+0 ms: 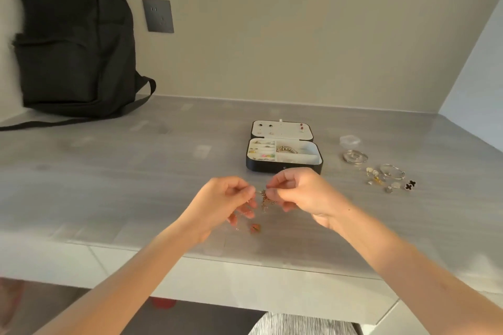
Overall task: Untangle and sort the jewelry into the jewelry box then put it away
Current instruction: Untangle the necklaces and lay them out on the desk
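A tangled gold chain (pixel 264 199) hangs between my two hands above the grey desk. My left hand (pixel 227 200) pinches one side of it, my right hand (pixel 298 192) pinches the other. A small orange pendant (pixel 255 227) dangles below the tangle. Just behind my hands stands the black jewelry box (pixel 283 166), open, with its white lid flat behind it. Earrings sit in the lid, and rings, a gold bracelet and coloured pieces fill the compartments. Loose jewelry (pixel 381 178) lies to the right of the box.
A black backpack (pixel 73 41) leans against the wall at the far left, its strap trailing on the desk. Silver bangles (pixel 355 156) and a small clear lid (pixel 349 140) lie right of the box. Black clover earrings (pixel 410 185) sit farthest right. The desk's front edge (pixel 245 258) runs below my wrists.
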The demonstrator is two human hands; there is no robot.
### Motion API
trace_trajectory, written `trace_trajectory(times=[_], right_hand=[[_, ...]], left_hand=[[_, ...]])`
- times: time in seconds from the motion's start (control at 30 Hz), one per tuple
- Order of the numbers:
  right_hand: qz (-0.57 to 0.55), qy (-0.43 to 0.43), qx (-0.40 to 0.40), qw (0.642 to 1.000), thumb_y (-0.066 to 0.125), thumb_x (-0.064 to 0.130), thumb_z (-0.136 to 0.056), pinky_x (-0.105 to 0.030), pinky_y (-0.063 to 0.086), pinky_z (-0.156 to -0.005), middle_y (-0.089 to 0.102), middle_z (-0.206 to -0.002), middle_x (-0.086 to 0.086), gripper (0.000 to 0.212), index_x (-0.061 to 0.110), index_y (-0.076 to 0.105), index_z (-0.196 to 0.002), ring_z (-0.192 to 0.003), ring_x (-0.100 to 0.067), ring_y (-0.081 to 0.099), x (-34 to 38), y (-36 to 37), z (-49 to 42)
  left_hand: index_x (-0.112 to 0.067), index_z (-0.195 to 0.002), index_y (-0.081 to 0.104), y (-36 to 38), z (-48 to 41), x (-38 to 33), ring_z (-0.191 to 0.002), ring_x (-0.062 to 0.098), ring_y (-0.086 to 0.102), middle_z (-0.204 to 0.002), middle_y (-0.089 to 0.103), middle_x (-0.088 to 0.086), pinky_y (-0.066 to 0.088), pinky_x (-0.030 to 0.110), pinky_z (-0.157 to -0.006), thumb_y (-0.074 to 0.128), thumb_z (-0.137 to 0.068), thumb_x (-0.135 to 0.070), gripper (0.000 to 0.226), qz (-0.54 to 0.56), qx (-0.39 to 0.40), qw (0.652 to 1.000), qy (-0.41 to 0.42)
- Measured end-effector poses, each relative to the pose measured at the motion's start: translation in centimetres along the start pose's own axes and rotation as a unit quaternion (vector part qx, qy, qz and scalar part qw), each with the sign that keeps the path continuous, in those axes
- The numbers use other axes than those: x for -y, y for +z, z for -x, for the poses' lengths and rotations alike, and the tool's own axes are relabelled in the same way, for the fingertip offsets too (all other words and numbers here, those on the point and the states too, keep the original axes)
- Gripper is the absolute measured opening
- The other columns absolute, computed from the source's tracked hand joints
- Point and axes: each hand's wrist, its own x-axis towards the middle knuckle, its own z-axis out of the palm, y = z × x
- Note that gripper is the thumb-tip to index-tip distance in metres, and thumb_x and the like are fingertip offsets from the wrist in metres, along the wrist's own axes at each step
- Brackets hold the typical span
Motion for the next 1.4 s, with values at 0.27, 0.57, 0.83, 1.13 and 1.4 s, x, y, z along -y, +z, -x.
trace_trajectory(times=[0.27, 0.57, 0.83, 1.13, 1.4], right_hand=[[-0.007, 0.008, -0.003, 1.000, 0.072, 0.011, -0.080, -0.018, 0.043, -0.045, 0.059, -0.058, 0.004, 0.011, 0.014, 0.064, -0.072, -0.052, -0.007, 0.050, 0.6, 3.4, -3.9], [0.068, 0.001, -0.038, 0.997, 0.066, 0.004, -0.081, -0.020, 0.042, -0.045, 0.057, -0.068, -0.001, 0.011, 0.013, 0.063, -0.077, -0.055, -0.009, 0.051, 0.9, 5.7, -7.0], [0.185, -0.057, -0.082, 0.978, 0.056, 0.002, -0.077, -0.031, 0.049, -0.066, 0.056, -0.071, 0.006, 0.021, 0.023, 0.061, -0.075, -0.077, -0.019, 0.057, 0.8, 7.7, -9.7], [0.282, -0.148, -0.098, 0.943, 0.058, 0.007, -0.084, -0.020, 0.028, -0.064, 0.064, -0.086, -0.006, 0.011, 0.007, 0.066, -0.092, -0.076, -0.012, 0.048, 0.3, 7.8, -10.4], [0.372, -0.232, -0.080, 0.895, 0.050, -0.001, -0.087, -0.029, 0.041, -0.083, 0.064, -0.107, -0.010, 0.026, 0.005, 0.065, -0.107, -0.100, -0.026, 0.058, 0.2, 7.7, -10.2]], left_hand=[[-0.012, -0.082, 0.052, -2.8, -1.7, 1.8, -0.048, 0.011, 0.058, -0.073, 0.064, 0.002, 0.033, 0.016, -0.037, 0.041, -0.097, -0.022, 0.022, -0.109, -0.095, 0.989, -0.030], [-0.013, -0.090, 0.048, -5.1, -3.6, 3.0, -0.051, 0.017, 0.062, -0.076, 0.065, 0.008, 0.046, 0.025, -0.046, 0.032, -0.099, -0.024, 0.022, -0.262, -0.158, 0.952, -0.027], [-0.008, -0.103, 0.048, -6.2, -5.1, 3.3, -0.074, 0.030, 0.052, -0.087, 0.061, 0.011, 0.034, 0.031, -0.058, 0.032, -0.100, -0.025, 0.024, -0.485, -0.208, 0.849, -0.025], [-0.021, -0.103, 0.069, -7.5, -5.7, 4.9, -0.083, 0.026, 0.055, -0.091, 0.062, -0.003, 0.044, 0.032, -0.068, 0.044, -0.066, 0.006, 0.052, -0.524, -0.149, 0.798, 0.257], [-0.033, -0.098, 0.071, -8.3, -5.2, 6.0, -0.077, 0.013, 0.054, -0.090, 0.065, -0.016, 0.036, 0.027, -0.064, 0.046, -0.047, 0.003, 0.067, -0.592, -0.084, 0.747, 0.292]])
